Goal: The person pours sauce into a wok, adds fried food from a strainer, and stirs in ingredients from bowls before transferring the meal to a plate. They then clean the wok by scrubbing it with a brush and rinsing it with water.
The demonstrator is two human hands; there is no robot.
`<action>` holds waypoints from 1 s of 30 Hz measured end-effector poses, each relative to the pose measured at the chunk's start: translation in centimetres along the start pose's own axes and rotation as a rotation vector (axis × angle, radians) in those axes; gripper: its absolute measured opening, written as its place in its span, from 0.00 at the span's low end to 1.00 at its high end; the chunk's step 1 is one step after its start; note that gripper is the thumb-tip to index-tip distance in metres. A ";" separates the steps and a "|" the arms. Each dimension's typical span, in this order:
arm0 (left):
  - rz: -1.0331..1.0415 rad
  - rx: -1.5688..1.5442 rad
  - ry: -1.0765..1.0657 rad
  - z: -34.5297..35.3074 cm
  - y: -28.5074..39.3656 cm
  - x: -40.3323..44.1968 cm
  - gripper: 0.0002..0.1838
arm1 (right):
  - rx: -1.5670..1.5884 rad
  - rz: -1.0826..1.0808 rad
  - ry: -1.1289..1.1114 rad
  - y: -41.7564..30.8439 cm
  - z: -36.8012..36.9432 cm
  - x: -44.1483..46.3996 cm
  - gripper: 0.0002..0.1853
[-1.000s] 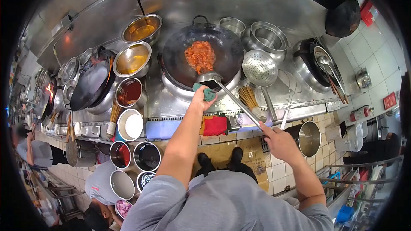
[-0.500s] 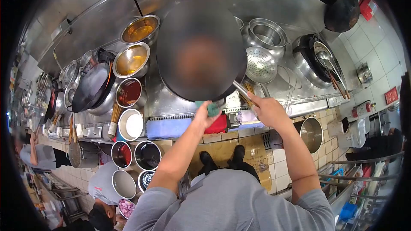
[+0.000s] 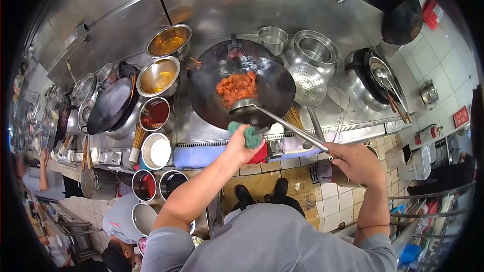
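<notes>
Left hand (image 3: pixel 242 150): closed round a green cloth (image 3: pixel 247 135) at the wok's near rim; whatever the cloth covers is hidden. Right hand (image 3: pixel 357 164): clenched on the handle of a metal ladle (image 3: pixel 243 106), its bowl inside the wok. Wok (image 3: pixel 275 83): ahead of the left hand, tilted, containing red-brown food pieces (image 3: pixel 237 88). Perforated strainer (image 3: pixel 308 84): beyond the right hand. Pot of dark red sauce (image 3: pixel 154 114): forward and left of the left hand.
</notes>
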State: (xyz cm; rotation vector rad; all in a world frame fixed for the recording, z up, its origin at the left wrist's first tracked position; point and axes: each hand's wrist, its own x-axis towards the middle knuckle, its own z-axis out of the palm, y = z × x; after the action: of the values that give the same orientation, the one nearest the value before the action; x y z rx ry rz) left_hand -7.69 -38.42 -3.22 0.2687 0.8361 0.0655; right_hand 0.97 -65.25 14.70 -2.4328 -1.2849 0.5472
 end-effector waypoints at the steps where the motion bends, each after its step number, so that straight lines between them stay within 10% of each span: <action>1: -0.003 0.001 0.005 0.4 0.6 0.4 0.07 | -0.023 0.010 -0.007 -0.1 0.0 0.1 0.20; 30: 0.047 0.090 -0.027 -4.0 -1.5 6.5 0.09 | -0.138 0.044 0.174 1.0 7.2 8.2 0.20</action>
State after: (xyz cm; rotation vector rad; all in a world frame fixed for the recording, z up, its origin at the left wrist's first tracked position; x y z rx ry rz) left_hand -6.41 -37.96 -10.88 0.3735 0.8068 0.0683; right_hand 2.44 -58.10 6.52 -2.5618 -1.2364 0.2580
